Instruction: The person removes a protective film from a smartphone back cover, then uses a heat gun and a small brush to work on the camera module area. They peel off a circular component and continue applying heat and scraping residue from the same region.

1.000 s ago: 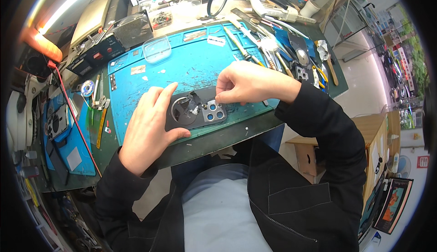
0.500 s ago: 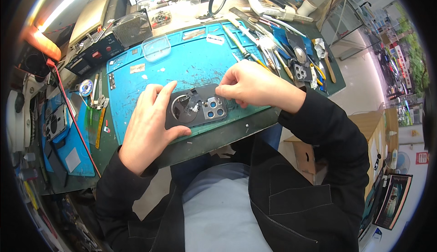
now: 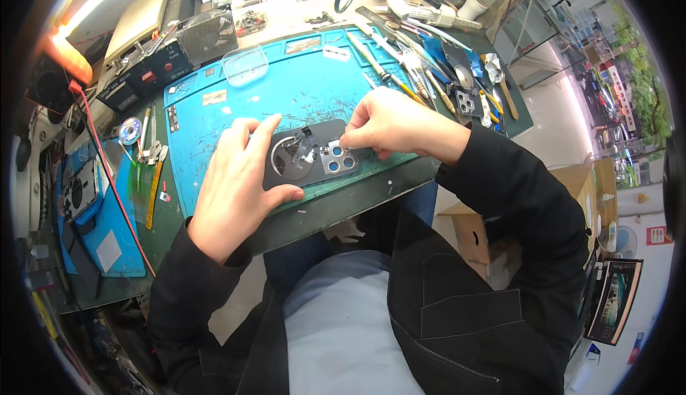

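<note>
A dark grey phone back cover (image 3: pixel 325 127) lies on the blue work mat, with a round ring cut-out at its left and blue-tinted camera lens rings (image 3: pixel 335 167) at its right. Torn black and silver scraps (image 3: pixel 309 156) sit near its middle. My left hand (image 3: pixel 232 188) holds the cover's left end, thumb along the near edge and fingers at the far side. At the upper right corner, beside the lens rings, my right hand (image 3: pixel 389 125) is closed in a pinch. Whatever lies between its fingertips is hidden.
A clear plastic box (image 3: pixel 245 66) stands on the far mat (image 3: pixel 286 88). Tweezers, brushes and other tools (image 3: pixel 400 59) crowd the right, near another phone back part (image 3: pixel 466 102). At left are a solder spool (image 3: pixel 131 131), a yellow ruler (image 3: pixel 154 198) and a red cable (image 3: pixel 107 177).
The whole view has shifted slightly. Both hands keep nearly the same places on the cover, the right still pinched by the lens corner.
</note>
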Available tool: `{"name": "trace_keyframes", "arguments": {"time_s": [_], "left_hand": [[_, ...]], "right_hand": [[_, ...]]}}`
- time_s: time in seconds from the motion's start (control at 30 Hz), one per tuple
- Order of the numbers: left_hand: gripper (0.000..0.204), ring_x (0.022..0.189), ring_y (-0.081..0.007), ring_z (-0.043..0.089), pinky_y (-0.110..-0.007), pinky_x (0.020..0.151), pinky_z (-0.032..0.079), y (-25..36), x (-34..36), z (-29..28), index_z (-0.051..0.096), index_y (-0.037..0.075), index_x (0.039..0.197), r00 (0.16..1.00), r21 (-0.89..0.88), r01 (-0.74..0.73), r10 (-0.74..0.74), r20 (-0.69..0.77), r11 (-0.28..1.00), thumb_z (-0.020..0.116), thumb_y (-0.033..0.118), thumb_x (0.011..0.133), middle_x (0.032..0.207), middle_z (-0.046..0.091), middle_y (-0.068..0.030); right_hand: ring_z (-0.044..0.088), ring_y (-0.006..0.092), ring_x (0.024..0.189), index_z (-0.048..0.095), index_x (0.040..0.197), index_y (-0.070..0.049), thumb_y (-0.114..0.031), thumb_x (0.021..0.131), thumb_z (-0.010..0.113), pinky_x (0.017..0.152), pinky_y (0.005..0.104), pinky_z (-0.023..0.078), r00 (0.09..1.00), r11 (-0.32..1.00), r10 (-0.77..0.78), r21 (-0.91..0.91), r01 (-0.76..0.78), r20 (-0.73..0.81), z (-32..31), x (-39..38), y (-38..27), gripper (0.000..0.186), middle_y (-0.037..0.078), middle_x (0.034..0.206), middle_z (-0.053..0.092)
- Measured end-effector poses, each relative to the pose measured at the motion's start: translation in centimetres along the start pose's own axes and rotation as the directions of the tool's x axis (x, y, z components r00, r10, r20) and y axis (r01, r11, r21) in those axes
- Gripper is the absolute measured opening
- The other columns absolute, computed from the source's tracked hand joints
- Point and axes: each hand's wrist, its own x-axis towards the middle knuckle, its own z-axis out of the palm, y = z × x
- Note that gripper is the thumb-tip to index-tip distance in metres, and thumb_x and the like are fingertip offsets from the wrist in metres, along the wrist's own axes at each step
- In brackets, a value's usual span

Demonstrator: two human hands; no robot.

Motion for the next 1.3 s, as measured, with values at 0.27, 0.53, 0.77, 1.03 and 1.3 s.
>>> {"name": "trace_keyframes", "arguments": {"time_s": [0.27,0.53,0.77,1.03,1.3], "left_hand": [[0.098,0.124,-0.0383,0.055,-0.044,0.108,0.047,-0.2,0.0,0.0,0.05,0.001,0.15,0.999,-0.027,0.027,-0.027,0.03,0.999,0.096,0.012,0.064,0.129,0.057,-0.0173],[0.099,0.122,-0.0376,0.056,-0.044,0.107,0.048,-0.1,0.1,0.1,0.051,0.001,0.15,1.0,-0.024,0.016,-0.016,0.02,1.0,0.097,0.012,0.063,0.127,0.058,-0.0172],[0.099,0.118,-0.0365,0.058,-0.043,0.104,0.049,0.1,0.2,0.0,0.05,0.0,0.149,0.999,-0.01,0.031,-0.03,0.026,0.999,0.097,0.012,0.063,0.123,0.058,-0.0168],[0.099,0.116,-0.0354,0.059,-0.043,0.102,0.05,0.3,0.4,-0.1,0.051,0.0,0.148,0.998,-0.002,0.051,-0.05,0.036,0.999,0.097,0.011,0.062,0.121,0.058,-0.0163],[0.088,0.123,-0.0396,0.056,-0.044,0.106,0.048,0.1,0.3,-0.2,0.058,-0.004,0.14,1.0,-0.024,0.011,-0.011,0.026,1.0,0.098,0.015,0.063,0.126,0.06,-0.0175]], "right_hand": [[0.057,0.0093,0.054,0.078,0.082,0.0,-0.033,0.088,0.082,0.052,0.0278,0.047,1.0,1.0,-0.008,0.011,0.008,-0.02,0.2,0.0,0.2,0.034,0.002,0.067,0.065],[0.058,0.0109,0.057,0.076,0.084,0.001,-0.032,0.09,0.083,0.053,0.0267,0.047,0.998,0.994,0.055,0.09,-0.053,-0.023,0.5,0.3,0.5,0.034,0.003,0.072,0.066],[0.058,0.0099,0.058,0.077,0.087,0.002,-0.031,0.092,0.082,0.053,0.0265,0.047,0.999,0.993,0.048,0.107,-0.047,0.0,0.4,0.0,0.6,0.034,0.004,0.074,0.067],[0.06,0.0104,0.06,0.076,0.088,0.002,-0.031,0.093,0.081,0.054,0.026,0.05,0.999,0.982,0.036,0.184,-0.036,0.001,0.7,-0.1,1.1,0.034,0.005,0.078,0.069],[0.062,0.0111,0.067,0.075,0.093,-0.002,-0.03,0.094,0.08,0.057,0.0273,0.052,0.998,0.973,-0.03,0.229,0.019,0.046,-0.2,-0.2,0.9,0.029,0.004,0.084,0.07]]}}
